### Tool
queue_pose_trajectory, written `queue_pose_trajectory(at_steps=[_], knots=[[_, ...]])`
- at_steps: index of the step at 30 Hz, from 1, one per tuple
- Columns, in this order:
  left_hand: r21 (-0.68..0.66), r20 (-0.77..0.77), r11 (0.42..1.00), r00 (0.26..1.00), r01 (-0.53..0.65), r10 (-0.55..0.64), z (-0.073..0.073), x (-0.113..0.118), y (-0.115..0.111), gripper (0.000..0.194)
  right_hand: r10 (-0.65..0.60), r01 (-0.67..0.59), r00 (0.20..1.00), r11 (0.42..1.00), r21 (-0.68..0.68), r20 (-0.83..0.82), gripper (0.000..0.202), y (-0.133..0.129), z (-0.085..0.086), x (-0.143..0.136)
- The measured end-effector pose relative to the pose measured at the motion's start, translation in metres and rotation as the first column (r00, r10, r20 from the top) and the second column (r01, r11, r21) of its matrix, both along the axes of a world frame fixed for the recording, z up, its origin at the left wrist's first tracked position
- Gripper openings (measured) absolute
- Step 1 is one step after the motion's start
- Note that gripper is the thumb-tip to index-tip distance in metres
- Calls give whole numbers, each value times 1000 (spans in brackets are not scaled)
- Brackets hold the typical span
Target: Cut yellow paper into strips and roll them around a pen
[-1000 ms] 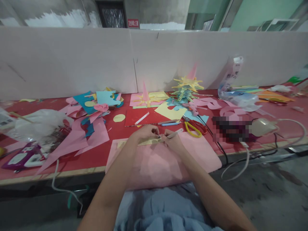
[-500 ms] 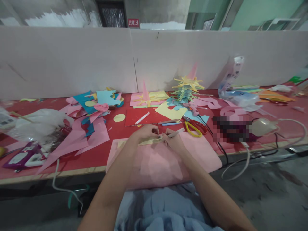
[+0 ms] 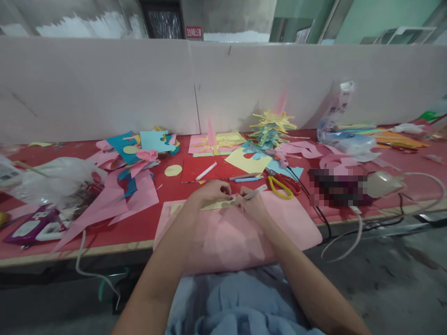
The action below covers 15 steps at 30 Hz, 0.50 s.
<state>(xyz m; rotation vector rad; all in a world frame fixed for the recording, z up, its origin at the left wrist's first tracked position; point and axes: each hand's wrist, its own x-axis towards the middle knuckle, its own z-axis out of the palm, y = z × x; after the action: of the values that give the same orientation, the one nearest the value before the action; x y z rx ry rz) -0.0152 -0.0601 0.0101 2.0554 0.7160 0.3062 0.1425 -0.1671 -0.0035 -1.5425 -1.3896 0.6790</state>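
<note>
My right hand (image 3: 252, 204) is closed around a whitish pen (image 3: 259, 190), its tip end down at a narrow pale yellow paper strip (image 3: 209, 206). Curled over that strip from the left is my left hand (image 3: 213, 191), its thumb and fingertips pinched close together at the strip's right part. A small dark spot shows by the fingertips; I cannot make it out. Under both hands lies a large pink sheet (image 3: 223, 242), hanging over the table's front edge.
Yellow-handled scissors (image 3: 279, 187), a blue pen (image 3: 248, 179) and a red sheet (image 3: 223, 168) lie just beyond my hands. A layered paper tree (image 3: 274, 123) stands behind. Pink scraps (image 3: 139, 197) and a purple-white device (image 3: 35, 228) are leftward; cables (image 3: 324, 218) run at right.
The pen in my right hand has tilted very slightly. My left hand and the strip stay practically where they were.
</note>
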Motion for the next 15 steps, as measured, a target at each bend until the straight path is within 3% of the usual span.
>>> queue_pose_trajectory(at_steps=[7,15], knots=[[-9,4,1000,1000,-15,15,-2,0,1,26,-108,110,992,993,31,-70,25,-2,1,1],[-39,29,999,999,-18,19,0,0,-2,25,-78,77,996,997,-17,-36,25,0,-3,3]])
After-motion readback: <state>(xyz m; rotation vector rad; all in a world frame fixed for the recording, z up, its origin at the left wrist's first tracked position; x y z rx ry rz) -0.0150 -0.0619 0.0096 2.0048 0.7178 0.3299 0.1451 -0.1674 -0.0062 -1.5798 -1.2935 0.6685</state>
